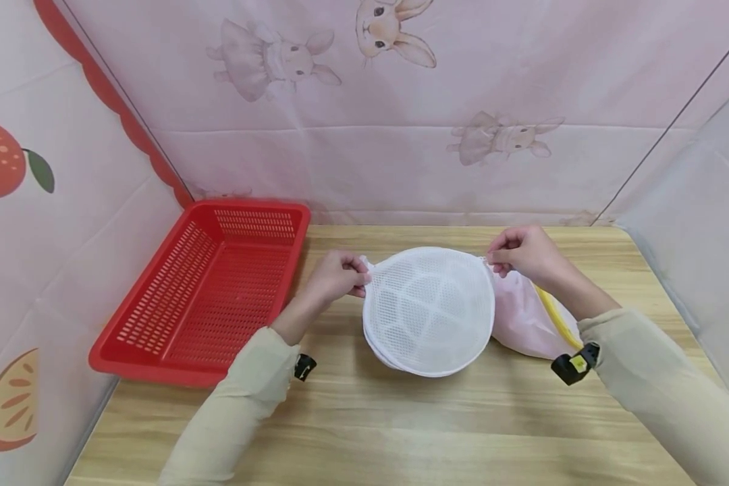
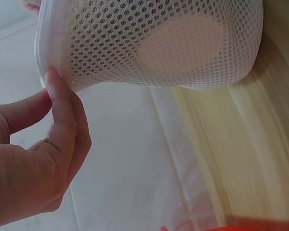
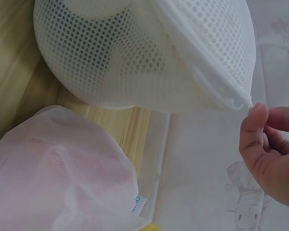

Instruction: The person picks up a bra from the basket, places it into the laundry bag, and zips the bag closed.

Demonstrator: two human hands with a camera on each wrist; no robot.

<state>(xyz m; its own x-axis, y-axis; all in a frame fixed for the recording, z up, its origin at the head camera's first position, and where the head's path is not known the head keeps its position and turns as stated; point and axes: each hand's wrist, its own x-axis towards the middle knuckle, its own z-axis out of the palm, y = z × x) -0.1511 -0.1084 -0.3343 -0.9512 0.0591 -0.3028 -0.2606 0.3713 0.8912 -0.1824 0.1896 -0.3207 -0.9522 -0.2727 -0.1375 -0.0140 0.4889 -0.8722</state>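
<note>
A white round mesh laundry bag (image 1: 431, 310) is held up between the two hands over the wooden table. At its left side the left hand (image 1: 334, 278) pinches the edge between thumb and fingers. The right hand (image 1: 527, 255) pinches the zipper end at the opposite side, as the right wrist view shows. Through the mesh, white ring-and-spoke shapes are visible, and the left wrist view shows a pale oval patch (image 2: 180, 45) on the bag. Below the right hand lies a pink mesh bag (image 1: 519, 317) with a yellow edge and a small label (image 3: 138, 205).
A red plastic basket (image 1: 302, 246) with slotted walls stands at the left of the table (image 1: 401, 425). Fabric panels with rabbit and fruit prints enclose the table at the back (image 1: 370, 175) and both sides.
</note>
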